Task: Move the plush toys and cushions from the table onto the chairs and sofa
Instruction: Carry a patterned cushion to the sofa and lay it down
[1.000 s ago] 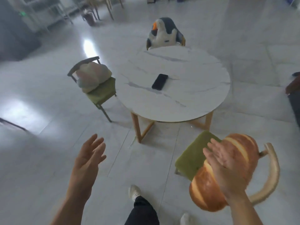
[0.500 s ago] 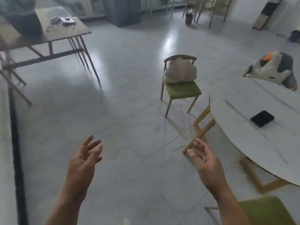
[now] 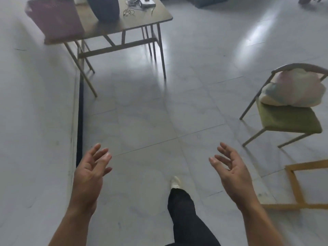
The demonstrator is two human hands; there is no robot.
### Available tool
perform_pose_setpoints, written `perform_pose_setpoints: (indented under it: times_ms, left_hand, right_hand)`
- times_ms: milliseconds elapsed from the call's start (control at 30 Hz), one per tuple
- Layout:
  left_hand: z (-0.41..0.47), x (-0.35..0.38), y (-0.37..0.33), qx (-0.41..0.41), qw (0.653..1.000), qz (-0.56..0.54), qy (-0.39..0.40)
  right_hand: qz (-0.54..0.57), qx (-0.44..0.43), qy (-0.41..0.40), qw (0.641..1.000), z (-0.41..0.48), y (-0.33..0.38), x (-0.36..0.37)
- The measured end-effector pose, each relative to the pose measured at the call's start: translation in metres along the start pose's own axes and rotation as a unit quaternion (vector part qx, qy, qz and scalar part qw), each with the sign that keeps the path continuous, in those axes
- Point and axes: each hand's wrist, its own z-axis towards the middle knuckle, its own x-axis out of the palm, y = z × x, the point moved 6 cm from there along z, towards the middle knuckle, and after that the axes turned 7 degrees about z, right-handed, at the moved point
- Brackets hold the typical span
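Observation:
A pastel pink-and-white cushion [image 3: 292, 89] rests on a green-seated chair [image 3: 287, 119] at the right edge of the head view. My left hand [image 3: 90, 173] hovers low over the floor with fingers spread, holding nothing. My right hand [image 3: 230, 173] is level with it, palm turned inward, fingers apart and also holding nothing. Both hands are well left of the chair. The round table's top, the penguin toy and the bread cushion are out of view.
A brown folding table [image 3: 142, 20] stands at the back with a dark bag [image 3: 106, 8], a maroon item [image 3: 55, 20] and small clutter. The round table's wooden leg frame [image 3: 298, 189] shows at lower right. My dark-trousered leg [image 3: 184, 210] steps forward. A white wall with a dark baseboard [image 3: 79, 121] runs along the left.
The view has swung left, away from the round table. My right hand let go of the bread cushion on the near chair a second ago; both hands now hang free in front of me.

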Motion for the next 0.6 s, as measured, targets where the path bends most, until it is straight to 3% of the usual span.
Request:
perform_pose_setpoints:
  times_ms: [333, 600]
  left_hand:
    - [0.219, -0.017, -0.11, 0.005, 0.992, -0.037, -0.124]
    - [0.42, -0.031, -0.107, -0.03, 0.976, -0.098, -0.19]
  right_hand:
    - [-0.028, -0.05, 0.134, 0.989, 0.274, 0.153, 0.165]
    - [-0.083, -0.096, 0.183, 0.975, 0.454, 0.217, 0.319]
